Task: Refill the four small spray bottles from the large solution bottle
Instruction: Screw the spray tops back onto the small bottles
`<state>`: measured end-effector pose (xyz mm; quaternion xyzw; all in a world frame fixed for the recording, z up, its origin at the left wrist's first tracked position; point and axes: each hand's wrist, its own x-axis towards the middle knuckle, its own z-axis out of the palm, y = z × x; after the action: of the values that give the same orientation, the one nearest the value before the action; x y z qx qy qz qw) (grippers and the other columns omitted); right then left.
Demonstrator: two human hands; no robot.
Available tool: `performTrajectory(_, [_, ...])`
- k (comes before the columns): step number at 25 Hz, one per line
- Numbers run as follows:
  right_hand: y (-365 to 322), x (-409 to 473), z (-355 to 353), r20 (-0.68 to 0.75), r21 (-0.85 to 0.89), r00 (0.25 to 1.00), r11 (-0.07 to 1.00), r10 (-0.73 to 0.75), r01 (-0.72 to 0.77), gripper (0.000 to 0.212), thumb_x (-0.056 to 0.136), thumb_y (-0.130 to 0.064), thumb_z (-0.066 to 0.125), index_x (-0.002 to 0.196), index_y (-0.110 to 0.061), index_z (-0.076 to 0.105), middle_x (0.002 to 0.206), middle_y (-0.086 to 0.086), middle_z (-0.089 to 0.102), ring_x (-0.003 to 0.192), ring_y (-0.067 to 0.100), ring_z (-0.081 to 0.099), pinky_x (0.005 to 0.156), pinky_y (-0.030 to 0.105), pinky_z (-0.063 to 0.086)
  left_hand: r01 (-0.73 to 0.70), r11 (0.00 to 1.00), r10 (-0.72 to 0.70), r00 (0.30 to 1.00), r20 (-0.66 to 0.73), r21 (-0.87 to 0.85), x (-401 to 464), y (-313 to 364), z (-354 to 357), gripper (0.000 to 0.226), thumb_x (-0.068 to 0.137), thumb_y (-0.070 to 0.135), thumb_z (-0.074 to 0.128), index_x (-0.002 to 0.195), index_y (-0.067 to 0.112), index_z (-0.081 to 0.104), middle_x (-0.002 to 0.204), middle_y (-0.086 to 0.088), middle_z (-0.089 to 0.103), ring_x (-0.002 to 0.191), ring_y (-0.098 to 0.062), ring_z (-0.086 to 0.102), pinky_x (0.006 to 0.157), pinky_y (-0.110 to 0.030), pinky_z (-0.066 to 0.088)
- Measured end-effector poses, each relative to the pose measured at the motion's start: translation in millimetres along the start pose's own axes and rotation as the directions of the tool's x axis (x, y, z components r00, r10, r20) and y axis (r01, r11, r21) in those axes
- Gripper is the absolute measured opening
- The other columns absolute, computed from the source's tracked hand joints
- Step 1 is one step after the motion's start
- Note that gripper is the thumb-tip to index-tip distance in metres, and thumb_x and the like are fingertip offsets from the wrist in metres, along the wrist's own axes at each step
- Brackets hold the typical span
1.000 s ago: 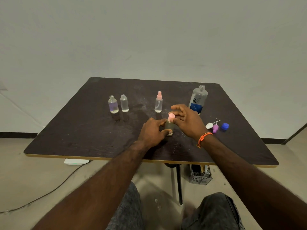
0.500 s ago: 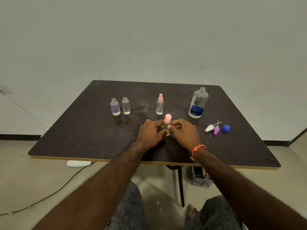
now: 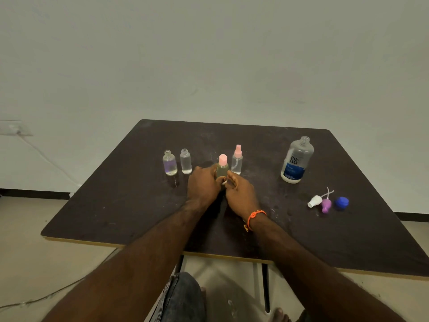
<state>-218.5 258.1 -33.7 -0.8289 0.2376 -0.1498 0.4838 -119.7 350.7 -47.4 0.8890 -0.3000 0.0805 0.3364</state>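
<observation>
A small greenish bottle with a pink cap (image 3: 222, 168) stands upright on the dark table (image 3: 130, 205). My left hand (image 3: 203, 185) grips its lower body from the left. My right hand (image 3: 240, 194) pinches its base from the right. Just to the right stands a clear spray bottle with a pink sprayer (image 3: 237, 160). Two uncapped small bottles stand at the left: one purple-tinted (image 3: 170, 164), one clear (image 3: 186, 161). The large solution bottle (image 3: 296, 161) stands uncapped at the right.
A white sprayer cap (image 3: 314, 201), a purple sprayer cap (image 3: 326, 205) and a blue cap (image 3: 341, 203) lie on the table right of my hands. A cable runs over the floor at the left. My knees are under the near edge.
Both hands have slid the pink-capped bottle away from me, up beside the pink spray bottle. My right hand went from the cap down to the bottle's base.
</observation>
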Motion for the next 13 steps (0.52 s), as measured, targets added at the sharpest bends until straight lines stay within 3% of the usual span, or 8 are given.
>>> performTrajectory(3, [-4.5, 13.4, 1.9, 0.026, -0.014, 0.999, 1.0, -0.02, 0.021, 0.055, 0.09, 0.005, 0.048, 0.144, -0.008, 0.05, 0.137, 0.01, 0.06, 0.126, 0.022, 0.055, 0.097, 0.023, 0.041, 0.007, 1.0, -0.008, 1.0, -0.03, -0.013, 19.1, -1.3, 4.3, 0.016, 0.093, 0.03, 0.07, 0.089, 0.015, 0.07, 0.074, 0.0, 0.069, 0.072, -0.026, 0.064, 0.069, -0.041, 0.055])
performTrajectory(8, [-8.0, 27.4, 3.0, 0.047, -0.017, 0.999, 1.0, -0.009, 0.01, 0.048, 0.087, 0.009, 0.046, 0.133, -0.001, 0.054, 0.127, 0.017, 0.064, 0.119, 0.029, 0.058, 0.099, 0.036, 0.047, 0.013, 1.0, -0.013, 1.0, 0.02, -0.003, 39.0, -10.6, 10.7, 0.017, 0.094, 0.032, 0.07, 0.096, 0.015, 0.07, 0.079, -0.005, 0.069, 0.083, -0.031, 0.062, 0.073, -0.045, 0.055])
performTrajectory(10, [-8.1, 29.2, 3.1, 0.058, -0.026, 0.998, 1.0, -0.008, 0.009, 0.049, 0.088, 0.008, 0.046, 0.136, -0.002, 0.052, 0.129, 0.016, 0.063, 0.121, 0.028, 0.058, 0.099, 0.035, 0.047, 0.018, 1.0, -0.018, 0.999, 0.037, -0.001, 41.8, -12.9, 11.7, 0.02, 0.093, 0.033, 0.071, 0.102, 0.016, 0.07, 0.083, -0.005, 0.07, 0.088, -0.033, 0.063, 0.077, -0.047, 0.056])
performTrajectory(13, [-8.8, 25.1, 0.8, 0.021, -0.017, 1.0, 1.0, -0.008, 0.008, 0.057, 0.088, 0.003, 0.051, 0.144, -0.009, 0.049, 0.136, 0.008, 0.061, 0.124, 0.02, 0.059, 0.104, 0.032, 0.047, 0.009, 1.0, -0.009, 0.999, 0.046, 0.014, 36.1, -12.6, 8.9, 0.042, 0.091, 0.036, 0.076, 0.126, 0.016, 0.065, 0.106, -0.007, 0.075, 0.105, -0.032, 0.065, 0.089, -0.047, 0.056])
